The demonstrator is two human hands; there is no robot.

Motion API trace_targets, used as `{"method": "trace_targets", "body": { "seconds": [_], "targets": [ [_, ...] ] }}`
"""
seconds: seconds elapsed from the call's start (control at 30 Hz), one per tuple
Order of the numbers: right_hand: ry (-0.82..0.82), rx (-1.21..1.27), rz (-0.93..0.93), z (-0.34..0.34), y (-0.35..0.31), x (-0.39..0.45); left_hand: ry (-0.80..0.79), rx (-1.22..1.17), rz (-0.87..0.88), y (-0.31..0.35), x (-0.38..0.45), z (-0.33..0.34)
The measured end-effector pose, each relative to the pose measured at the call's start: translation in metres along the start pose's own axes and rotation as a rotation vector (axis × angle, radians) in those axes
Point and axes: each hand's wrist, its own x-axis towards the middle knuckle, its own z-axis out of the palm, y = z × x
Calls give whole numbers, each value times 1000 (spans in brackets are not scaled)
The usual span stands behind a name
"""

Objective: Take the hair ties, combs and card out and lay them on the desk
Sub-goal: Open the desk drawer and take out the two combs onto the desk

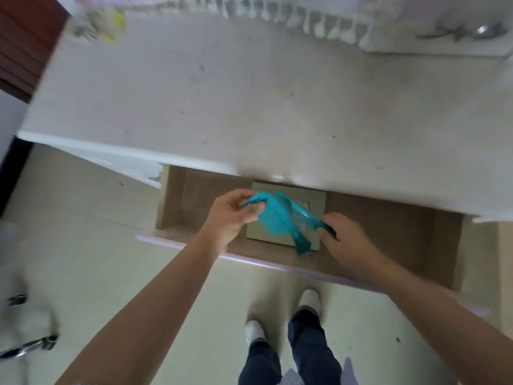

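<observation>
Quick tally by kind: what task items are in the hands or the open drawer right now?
Teal combs: 2, one in the left hand (wide-tooth comb) and one in the right hand (second comb)
Card: 1, a pale green card lying flat in the drawer
Hair ties: 0 visible
Total: 3

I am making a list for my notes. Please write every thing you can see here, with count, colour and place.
teal plastic combs: two, teal, held above the open drawer
flat square card: one, grey-green, lying in the drawer under the combs
open wooden drawer: one, brown, below the desk edge
white desk top: one, white, upper half of view
left hand: grip shut on one comb
right hand: grip shut on the other comb
</observation>
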Motion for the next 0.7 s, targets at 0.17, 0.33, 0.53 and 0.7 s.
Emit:
{"method": "trace_targets", "body": {
  "seconds": [0.17, 0.33, 0.53, 0.7],
  "targets": [
    [121, 217, -41, -14, -94, 45, 270, -404, 163, 59, 5, -65],
    [40, 111, 107, -12, -164, 119, 544, -68, 254, 109, 47, -133],
    [180, -99, 236, -5, -219, 194, 545, 618, 292, 135, 137, -195],
    [334, -134, 291, 11, -243, 262, 402, 673, 268, 141, 213, -216]
  ]
}}
